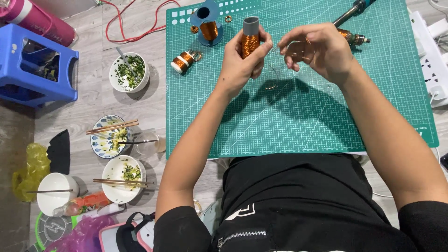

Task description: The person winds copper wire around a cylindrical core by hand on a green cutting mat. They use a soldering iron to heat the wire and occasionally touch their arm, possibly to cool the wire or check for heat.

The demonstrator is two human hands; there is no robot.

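My left hand (242, 60) grips a grey tube wound with copper wire (250, 37), held upright above the green cutting mat (373, 102). My right hand (317, 49) hovers just to its right, fingers curled and pinching a thin strand of wire that runs toward the coil. A small loop of wire (270, 86) lies on the mat below the hands.
A blue spool of copper wire (207, 25) and a smaller white-ended coil (183, 61) sit at the mat's upper left. A soldering iron (352, 11) lies top right, a power strip (431, 51) beyond it. Bowls with chopsticks (116, 135) and a blue stool (37, 65) stand left.
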